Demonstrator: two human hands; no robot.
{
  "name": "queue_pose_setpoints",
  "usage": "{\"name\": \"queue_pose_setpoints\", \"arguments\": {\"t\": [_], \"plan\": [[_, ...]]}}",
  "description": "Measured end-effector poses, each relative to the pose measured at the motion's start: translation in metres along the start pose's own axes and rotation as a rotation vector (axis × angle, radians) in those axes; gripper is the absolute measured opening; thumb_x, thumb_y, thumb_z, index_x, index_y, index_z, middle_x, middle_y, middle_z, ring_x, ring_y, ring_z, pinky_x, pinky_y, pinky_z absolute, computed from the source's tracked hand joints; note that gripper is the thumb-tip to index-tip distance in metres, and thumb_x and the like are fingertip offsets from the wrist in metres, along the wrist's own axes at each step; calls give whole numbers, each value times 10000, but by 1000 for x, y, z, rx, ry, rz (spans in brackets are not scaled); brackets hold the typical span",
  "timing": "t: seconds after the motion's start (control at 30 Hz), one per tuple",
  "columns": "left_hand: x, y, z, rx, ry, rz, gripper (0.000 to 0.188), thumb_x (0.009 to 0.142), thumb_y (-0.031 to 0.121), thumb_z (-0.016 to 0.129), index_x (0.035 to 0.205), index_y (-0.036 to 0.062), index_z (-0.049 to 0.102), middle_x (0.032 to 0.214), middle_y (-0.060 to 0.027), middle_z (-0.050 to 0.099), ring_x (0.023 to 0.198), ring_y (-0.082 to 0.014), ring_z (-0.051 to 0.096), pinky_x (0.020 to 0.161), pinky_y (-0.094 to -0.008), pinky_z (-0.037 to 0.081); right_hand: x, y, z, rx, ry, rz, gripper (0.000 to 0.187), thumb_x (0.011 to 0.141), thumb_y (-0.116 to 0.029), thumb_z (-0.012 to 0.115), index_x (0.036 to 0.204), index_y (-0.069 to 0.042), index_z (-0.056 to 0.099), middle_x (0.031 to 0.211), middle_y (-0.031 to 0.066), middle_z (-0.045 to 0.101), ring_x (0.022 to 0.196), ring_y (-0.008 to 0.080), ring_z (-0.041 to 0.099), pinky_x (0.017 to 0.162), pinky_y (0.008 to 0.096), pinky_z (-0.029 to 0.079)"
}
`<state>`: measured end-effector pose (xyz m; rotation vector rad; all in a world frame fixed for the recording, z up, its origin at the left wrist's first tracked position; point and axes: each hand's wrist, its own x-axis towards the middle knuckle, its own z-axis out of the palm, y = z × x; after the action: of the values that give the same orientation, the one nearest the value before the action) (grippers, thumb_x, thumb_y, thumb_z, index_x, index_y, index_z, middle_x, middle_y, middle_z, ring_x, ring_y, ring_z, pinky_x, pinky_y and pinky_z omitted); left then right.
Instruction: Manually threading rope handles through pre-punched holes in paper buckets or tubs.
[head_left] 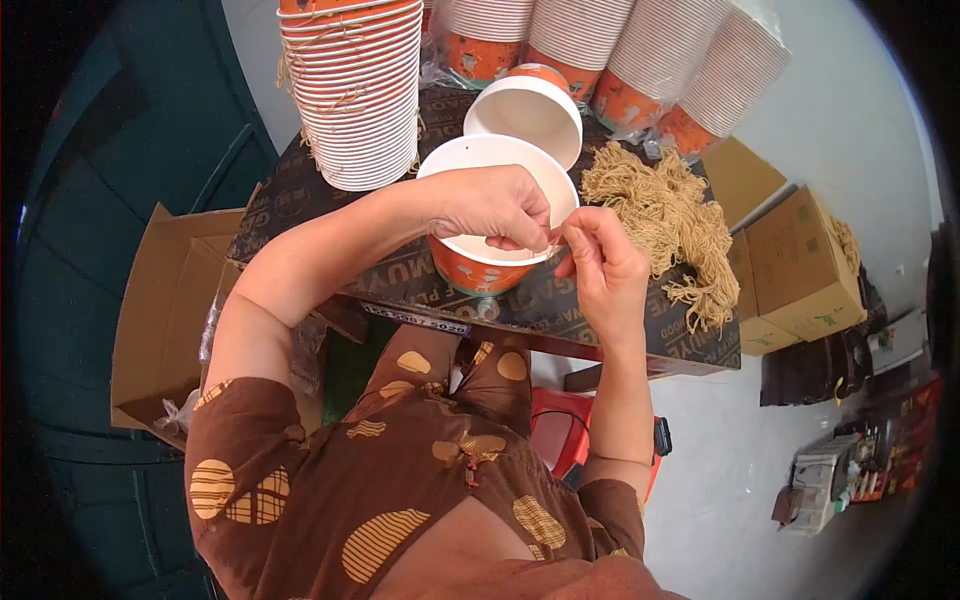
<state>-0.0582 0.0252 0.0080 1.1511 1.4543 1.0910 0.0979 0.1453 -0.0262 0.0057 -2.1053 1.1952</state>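
My left hand (500,208) is closed in a pinch above the near rim of an orange paper bucket (478,270) with a white inside. The bucket stands upright on the table in front of me. At the right side of its rim my right hand (608,262) also pinches, its fingertips meeting those of the left. Whatever lies between the fingers is too small to make out. Behind this bucket another one (530,112) is tipped over, its white mouth facing me. To the right of my hands lies a loose heap of tan cords (655,215).
A tall nested stack of buckets (355,110) with tan cords hanging from it stands at the left. More stacks in plastic wrap (660,60) line the back of the dark printed table (540,312). Cardboard boxes stand at the left (165,310) and right (800,270).
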Motion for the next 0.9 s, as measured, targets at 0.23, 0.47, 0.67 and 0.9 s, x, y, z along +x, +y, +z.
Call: {"name": "queue_pose_setpoints", "arguments": {"t": [0.23,0.47,0.67,0.9], "plan": [[-1,2,1,4,-20,17,64,760,19,666,724,-14,624,614,-8,547,540,-75,482,490,-218,366,6,2,-1,-10,-21,-24,34,913,-44,613,944,-40,626,682,46,627,549,95,592,490,239,466],[3,-4,-1,8,-61,48,74,802,49,665,810,-24,656,660,5,574,563,-50,486,507,-202,363,7,2,1,-2,-21,-41,50,896,-35,626,943,-37,646,701,46,654,563,95,606,499,241,475],[0,2,3,77,-43,25,109,809,59,680,882,-22,681,681,10,582,571,-50,483,513,-201,370,7,-3,-1,-52,-26,-44,67,884,-21,628,943,-37,657,733,65,676,567,110,616,503,251,477],[2,-2,5,51,-32,43,89,841,69,678,873,-14,680,668,18,578,565,-47,480,512,-203,373,10,-4,-7,-120,-72,-68,87,851,-7,647,932,-28,668,756,87,679,608,154,639,548,274,491]]}}
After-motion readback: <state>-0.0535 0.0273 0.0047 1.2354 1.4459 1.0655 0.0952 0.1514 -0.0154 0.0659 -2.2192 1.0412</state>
